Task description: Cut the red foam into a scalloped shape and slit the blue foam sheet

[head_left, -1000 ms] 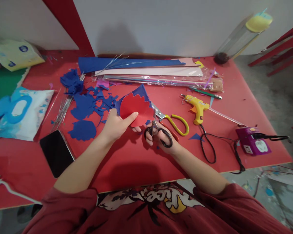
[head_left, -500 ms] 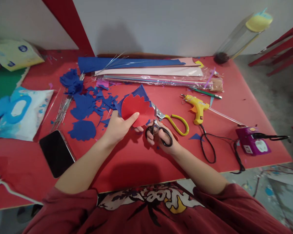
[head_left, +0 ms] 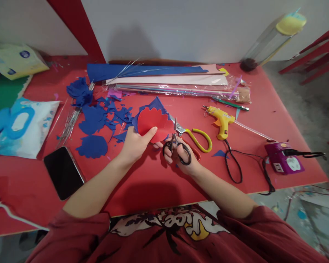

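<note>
My left hand [head_left: 135,144] is closed on a red scalloped cutout [head_left: 152,122], its thumb on top, with a blue sheet [head_left: 157,103] behind the cutout. In my right hand [head_left: 185,155] are small black-handled scissors [head_left: 184,153], my fingers through the loops; the blades point up beside the right edge of the red cutout. Larger scissors with a yellow handle [head_left: 204,140] lie just beyond them on the table. Blue cut pieces [head_left: 92,146] and scraps lie left of my hands.
A phone [head_left: 63,172] and wipes pack [head_left: 24,126] lie left. Rolled sheets [head_left: 145,71] and wrapped sticks [head_left: 178,90] line the back. Right are a yellow glue gun [head_left: 222,120], its cable, a purple box [head_left: 285,159] and a clear container [head_left: 274,42].
The red cutout and blue sheet have tilted and shifted slightly. The black scissors have turned a little, and their handle loops are closer together.
</note>
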`<move>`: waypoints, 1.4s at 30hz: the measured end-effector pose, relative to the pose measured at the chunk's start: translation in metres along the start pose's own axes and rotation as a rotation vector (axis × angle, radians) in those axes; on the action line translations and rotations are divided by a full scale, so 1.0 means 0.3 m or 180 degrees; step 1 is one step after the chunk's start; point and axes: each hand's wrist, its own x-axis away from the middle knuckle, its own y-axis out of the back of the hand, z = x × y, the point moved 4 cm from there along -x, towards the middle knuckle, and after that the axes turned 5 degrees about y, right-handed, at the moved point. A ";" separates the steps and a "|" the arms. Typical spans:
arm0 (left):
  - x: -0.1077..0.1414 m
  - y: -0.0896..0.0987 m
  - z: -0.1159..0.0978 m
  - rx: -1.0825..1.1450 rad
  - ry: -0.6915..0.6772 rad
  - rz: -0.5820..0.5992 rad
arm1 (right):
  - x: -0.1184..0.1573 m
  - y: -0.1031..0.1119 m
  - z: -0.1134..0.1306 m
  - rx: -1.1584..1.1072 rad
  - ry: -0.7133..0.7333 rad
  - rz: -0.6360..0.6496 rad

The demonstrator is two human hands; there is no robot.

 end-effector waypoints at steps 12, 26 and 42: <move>0.001 -0.015 0.027 0.0170 0.0011 -0.0163 | -0.002 0.003 0.000 0.0002 0.0003 -0.0170; -0.010 0.011 -0.002 -0.0052 0.0038 -0.0006 | 0.000 0.003 0.009 0.0060 -0.0055 -0.0151; -0.005 0.016 -0.038 -0.0153 -0.0049 0.0191 | -0.001 0.004 0.012 0.0045 -0.0014 0.0098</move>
